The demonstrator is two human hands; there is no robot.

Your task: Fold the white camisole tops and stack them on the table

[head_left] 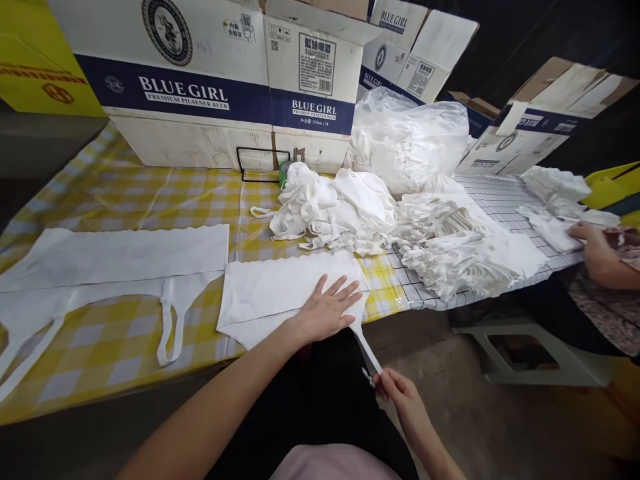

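My left hand (pixel 327 310) lies flat with fingers spread on a white strappy top (pixel 280 287), folded flat at the table's front edge. Below and to the right, my right hand (pixel 397 390) pinches a narrow white strap (pixel 367 348) of that top and holds it out past the edge. Another white top (pixel 125 257) is spread out on the left, its straps hanging toward the table's front. Just beyond my left hand sits a crumpled heap of white garments (pixel 335 207) with loose straps.
Stacked white garments (pixel 450 247) lie to the right, before a clear plastic bag (pixel 405 140) of white cloth. Cardboard beer boxes (pixel 200 127) line the back, with a black wire frame (pixel 260 165) and green tape roll (pixel 284 175) in front. At far right, a co-worker's hand (pixel 597 253) touches white cloth above a stool (pixel 545 360).
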